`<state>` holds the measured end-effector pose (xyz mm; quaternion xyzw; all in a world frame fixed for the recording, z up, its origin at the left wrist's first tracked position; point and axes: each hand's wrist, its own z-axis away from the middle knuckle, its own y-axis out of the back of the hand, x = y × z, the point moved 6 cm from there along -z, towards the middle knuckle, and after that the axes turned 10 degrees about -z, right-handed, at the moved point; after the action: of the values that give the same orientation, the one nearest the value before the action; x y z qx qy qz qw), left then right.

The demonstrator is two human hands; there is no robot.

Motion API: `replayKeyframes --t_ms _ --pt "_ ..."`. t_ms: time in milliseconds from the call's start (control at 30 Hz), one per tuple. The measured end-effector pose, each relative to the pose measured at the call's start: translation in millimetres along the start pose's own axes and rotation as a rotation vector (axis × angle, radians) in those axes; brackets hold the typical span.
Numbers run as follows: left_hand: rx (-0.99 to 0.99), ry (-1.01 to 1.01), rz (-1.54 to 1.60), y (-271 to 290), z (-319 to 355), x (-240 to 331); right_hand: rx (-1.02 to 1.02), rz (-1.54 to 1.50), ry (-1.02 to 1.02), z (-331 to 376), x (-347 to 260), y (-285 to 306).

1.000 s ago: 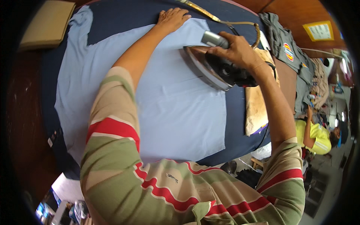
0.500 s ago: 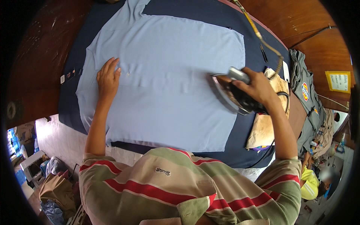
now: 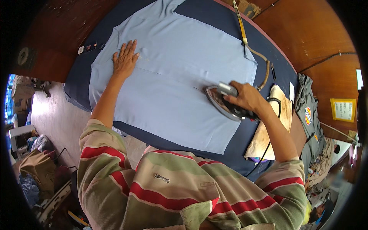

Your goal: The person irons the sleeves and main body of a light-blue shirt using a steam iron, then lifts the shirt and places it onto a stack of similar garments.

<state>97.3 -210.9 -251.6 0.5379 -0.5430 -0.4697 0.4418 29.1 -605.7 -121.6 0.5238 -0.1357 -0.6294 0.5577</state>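
A light blue garment (image 3: 172, 103), probably a shirt, lies spread over a dark blue covered table (image 3: 209, 11), with a faint crease line across its middle. My left hand (image 3: 125, 61) rests flat on its left part, fingers stretched out and holding nothing. At the right part of the cloth, my right hand (image 3: 247, 99) is wrapped round the handle of a clothes iron (image 3: 220, 106). The iron's plate is down at the cloth, its tip pointing left and slightly blurred. The cloth's upper right corner is folded over.
A scorched cream cloth pad (image 3: 281, 111) lies right of the iron, a black cord running over it. A yellow rod (image 3: 240, 25) with a hose stands beyond. Grey garments (image 3: 304, 99) hang at the right. Wooden panels border the table. Another person (image 3: 316, 212) shows at the lower right.
My view has turned a little. The iron has moved slightly left over the cloth with my right hand. My left hand has flattened on the garment, and the upper right corner now shows a fold.
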Motion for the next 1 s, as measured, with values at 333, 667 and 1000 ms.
replayKeyframes --t_ms 333,667,1000 --pt "0.245 0.885 0.987 44.8 264.6 13.6 0.583 -0.270 -0.446 156.1 160.4 66.1" --pt "-0.496 1.165 2.235 -15.7 296.8 96.6 0.906 0.349 -0.496 211.5 259.6 84.4" --pt "-0.797 1.178 1.987 -12.7 290.4 121.2 0.549 0.212 0.380 -108.9 18.0 -38.6"
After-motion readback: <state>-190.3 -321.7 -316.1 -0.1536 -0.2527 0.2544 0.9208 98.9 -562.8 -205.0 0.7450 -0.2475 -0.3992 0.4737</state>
